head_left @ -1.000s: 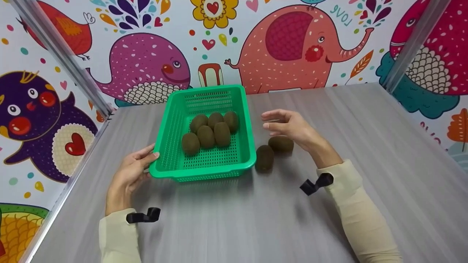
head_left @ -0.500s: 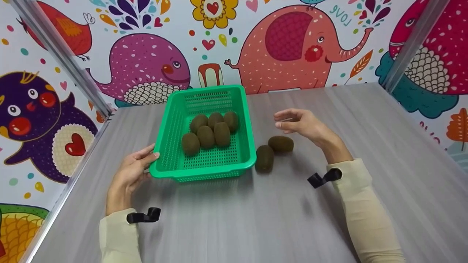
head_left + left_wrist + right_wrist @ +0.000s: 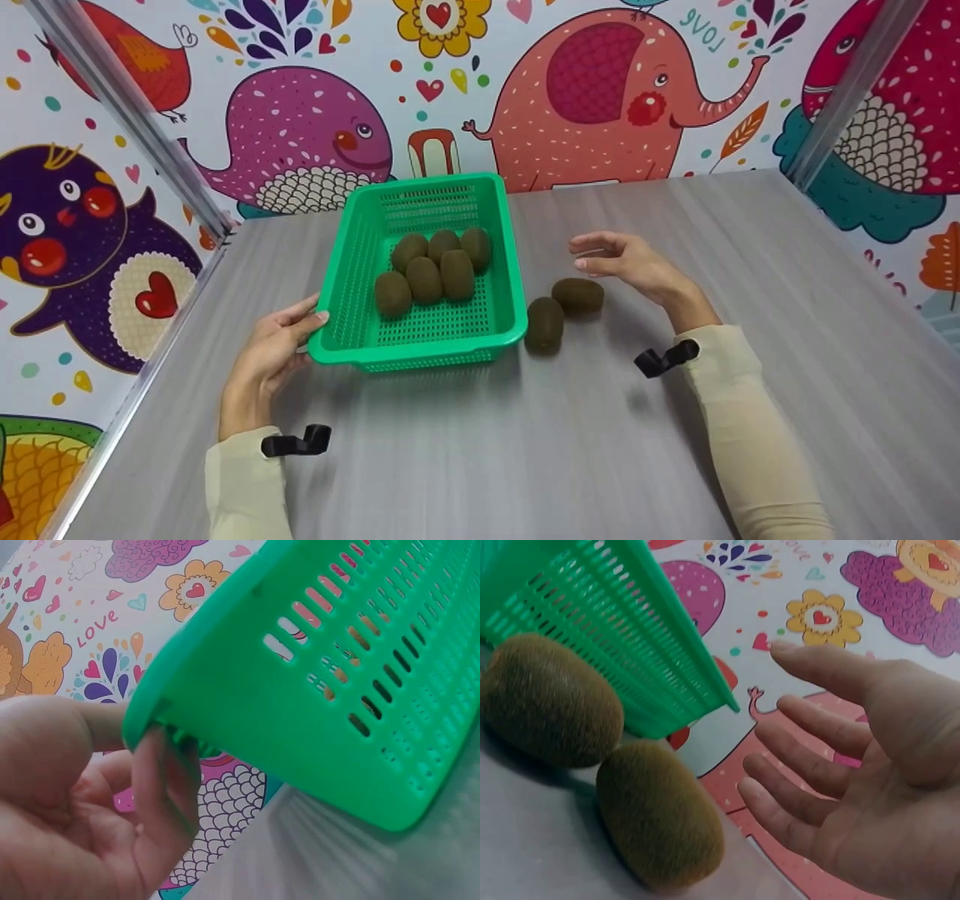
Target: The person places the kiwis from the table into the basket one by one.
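Observation:
A green plastic basket with slotted walls stands on the table, several brown kiwis grouped inside it. My left hand pinches the basket's near left corner, thumb over the rim; in the left wrist view the fingers curl beneath that rim. Two more kiwis lie on the table just right of the basket, an upright-looking kiwi against its side and a sideways kiwi behind it. Above and right of these hovers my right hand, its fingers loosely bent and holding nothing, as the right wrist view confirms.
The grey wood-grain table extends in front of and to the right of the basket. Walls printed with cartoon animals enclose the back and sides, with metal posts at the corners. Black camera mounts sit on both wrists.
My right hand has drawn away to the right from the basket and the two loose kiwis, slowing in the last half second. The left hand, basket and kiwis keep their places.

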Tool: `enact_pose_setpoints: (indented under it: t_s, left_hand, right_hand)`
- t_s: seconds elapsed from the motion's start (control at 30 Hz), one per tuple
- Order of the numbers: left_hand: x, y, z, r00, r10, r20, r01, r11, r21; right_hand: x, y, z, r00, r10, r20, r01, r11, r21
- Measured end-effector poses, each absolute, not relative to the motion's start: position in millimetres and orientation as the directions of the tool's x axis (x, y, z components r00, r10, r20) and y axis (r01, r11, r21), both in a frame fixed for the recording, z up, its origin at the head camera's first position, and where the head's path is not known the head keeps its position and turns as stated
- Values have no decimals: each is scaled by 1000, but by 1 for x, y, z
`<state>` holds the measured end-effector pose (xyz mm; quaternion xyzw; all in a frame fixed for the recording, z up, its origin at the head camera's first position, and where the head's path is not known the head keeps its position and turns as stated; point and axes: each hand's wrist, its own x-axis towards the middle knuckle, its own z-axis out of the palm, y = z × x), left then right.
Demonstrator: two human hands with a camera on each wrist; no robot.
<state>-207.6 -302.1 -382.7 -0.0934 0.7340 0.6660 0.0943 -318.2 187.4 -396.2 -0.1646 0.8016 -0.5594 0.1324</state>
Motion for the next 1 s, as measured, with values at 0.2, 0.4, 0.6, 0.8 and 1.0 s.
enact_pose_setpoints:
  t_s: [0.2,0.4,0.6,0.8,1.0]
  left_hand:
    - [-209,-301,-382,-965,-11,-263,-263,82,961]
    - [-209,-301,-382,-965,-7,-264,-263,81,961]
    - [-208,-302,-382,-962,-9,-273,-273,104,956]
    - [-207,-302,-382,-962,-10,-272,-272,96,958]
    - [-208,-301,-383,-962,-12,-273,-273,94,957]
  right_hand:
    - [-322,195,-407,-898,-440,-8,-148,320,-936]
    - [-326,199,-418,-880,-473,-38,-132,321,-938]
    - [-330,202,-427,-879,-463,-118,-66,362,-930]
    - [-331,204,-430,-864,-481,-152,-77,424,-903]
    - [-330,203,-432,-852,-499,-162,-103,463,-880]
